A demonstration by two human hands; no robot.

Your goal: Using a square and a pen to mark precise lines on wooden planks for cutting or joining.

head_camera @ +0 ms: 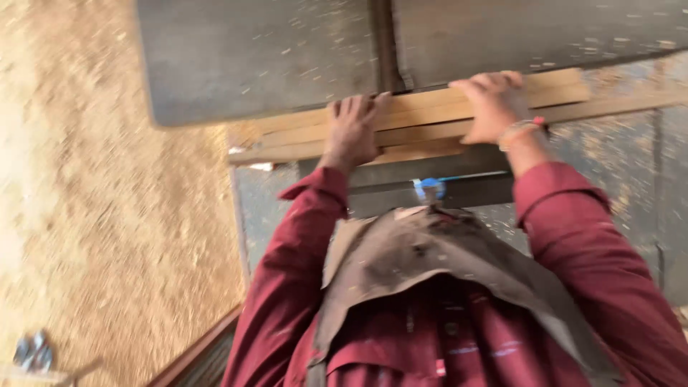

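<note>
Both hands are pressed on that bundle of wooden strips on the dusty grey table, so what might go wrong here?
Three risks, as far as one blurred view shows:
1. The left hand and right hand press bare on the wooden strips: splinters seem likely.
2. Sawdust coats the grey table, so the strips might slide.
3. The loose apron and red sleeves hang close to the table edge and might snag.

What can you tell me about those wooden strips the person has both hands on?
The wooden strips are several long, pale, bare lengths of sawn timber, lying flat and pressed side by side in a bundle. They rest on a grey metal table dusted with sawdust, running across the picture with a slight upward tilt to the right. The left hand presses down near their left part, the right hand grips their far edge further right. The picture is blurred, so I cannot count them.
</note>
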